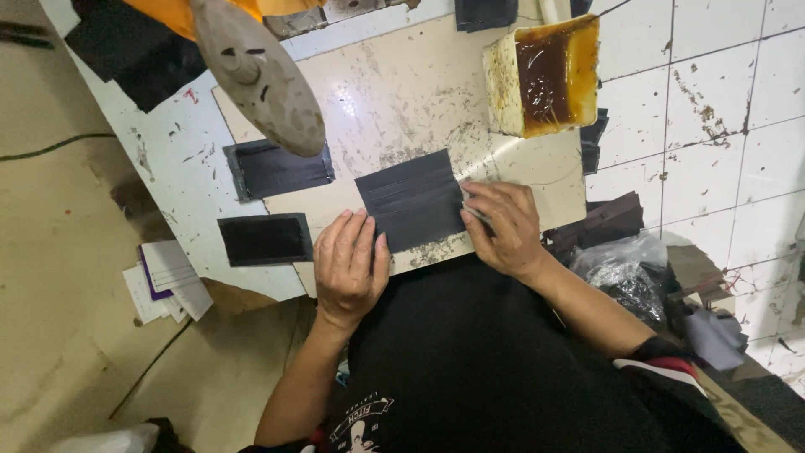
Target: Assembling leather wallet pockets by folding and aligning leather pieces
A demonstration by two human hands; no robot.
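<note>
While your left hand (350, 267) presses flat, fingers together, and your right hand (501, 226) pinches the dark leather panel (412, 200) at centre frame, the open glue tub (547, 75), upper right, could tip and stain it.

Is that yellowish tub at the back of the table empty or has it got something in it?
Not empty: the tub holds dark brown liquid, its top open.

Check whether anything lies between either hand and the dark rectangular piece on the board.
Nothing visible does. The left hand rests on the lower left edge of the dark piece, and the right hand presses its right edge. The glue tub stands apart, farther up the board.
</note>
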